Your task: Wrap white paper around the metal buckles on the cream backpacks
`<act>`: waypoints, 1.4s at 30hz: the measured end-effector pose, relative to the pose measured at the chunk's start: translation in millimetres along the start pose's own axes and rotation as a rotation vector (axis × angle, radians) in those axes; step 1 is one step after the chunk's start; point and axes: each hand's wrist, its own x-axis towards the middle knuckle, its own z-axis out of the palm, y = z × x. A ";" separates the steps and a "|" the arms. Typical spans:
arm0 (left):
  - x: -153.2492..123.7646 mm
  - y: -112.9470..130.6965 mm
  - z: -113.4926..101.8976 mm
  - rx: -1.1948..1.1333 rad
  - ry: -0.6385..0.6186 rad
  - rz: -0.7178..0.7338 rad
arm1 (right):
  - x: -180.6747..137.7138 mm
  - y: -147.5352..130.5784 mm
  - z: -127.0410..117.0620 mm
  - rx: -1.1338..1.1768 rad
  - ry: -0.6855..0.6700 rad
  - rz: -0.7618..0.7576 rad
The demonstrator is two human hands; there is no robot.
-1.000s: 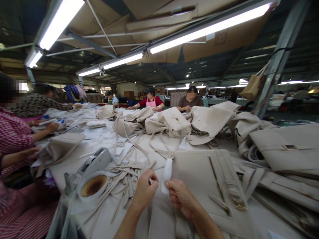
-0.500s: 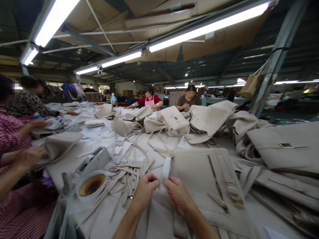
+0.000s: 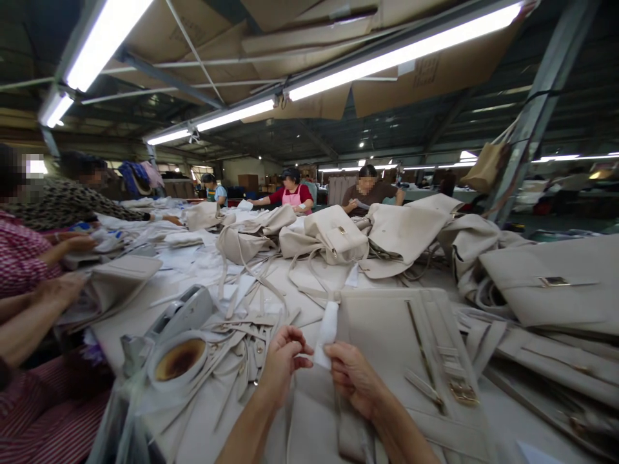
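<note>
– Hands, both low in the middle of the view: what are they on?
– A white strip (image 3: 327, 330), standing nearly upright between them. The right hand (image 3: 353, 377) is clenched on its lower end, with the thumb pressed against it.
– And the left hand (image 3: 283, 361)?
– Its fingers are curled, with the tips right at the strip's lower edge. I cannot tell whether it truly grips or only touches.
– Where does the strip sit?
– At the near left corner of a flat beige bag (image 3: 387, 328) that lies on the desk (image 3: 135, 319) in front of the person. The strip's top reaches a strap at the bag's upper edge.
– What lies around it?
– Loose straps (image 3: 242, 345) are strewn just left of the left hand. Beyond them are a tape dispenser (image 3: 182, 310) and a round dish (image 3: 178, 361) that is brown inside.
– Farther off?
– A heap of bags (image 3: 333, 240) covers the middle of the desk, and a larger one (image 3: 546, 287) lies at the right. At the left edge a co-worker's hand (image 3: 60, 287) rests on another bag (image 3: 118, 274), well apart from the strip. More people sit along the far side.
</note>
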 end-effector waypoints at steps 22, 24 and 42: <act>-1.9 -7.6 6.7 0.406 -0.094 -0.005 | -3.7 5.6 0.9 -0.121 -0.083 -0.047; -2.7 -7.7 6.5 0.396 -0.147 -0.098 | -3.1 7.0 2.2 -0.135 -0.075 -0.072; -3.4 -1.8 1.3 0.115 -0.257 -0.294 | -6.9 -2.1 0.2 -0.121 -0.114 0.013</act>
